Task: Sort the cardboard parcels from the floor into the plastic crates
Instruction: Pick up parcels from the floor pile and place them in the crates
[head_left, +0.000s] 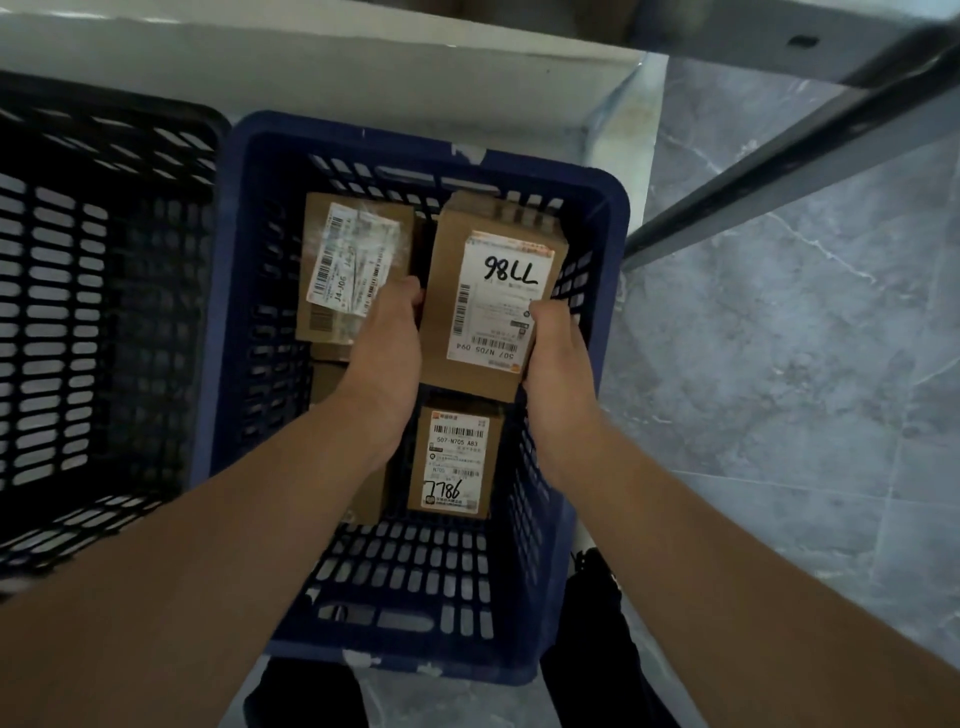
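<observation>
The left hand (387, 353) and right hand (558, 358) curl round the long edges of the held parcel (493, 291), close to the blue crate (415, 577)'s far-right corner. Two more parcels lie inside: the far-left parcel (353, 270) and the near parcel (457, 462). A black crate (78, 312) stands just beside the blue one on the left. Open floor (779, 364) lies to the right.

The floor (810, 374) is laid with grey marbled tiles, with thin pale veins running through them and joints showing on the right side. Along its far edge runs a long white panel (363, 67), whose corner ends toward the upper right. From the upper right corner a dark metal bar (789, 150) slants down and leftward across the tiles. Above it is a paler grey rail (753, 31) pierced by a small slot. At the near edge are the person's dark-clad legs (597, 634), too dim to make out further.
</observation>
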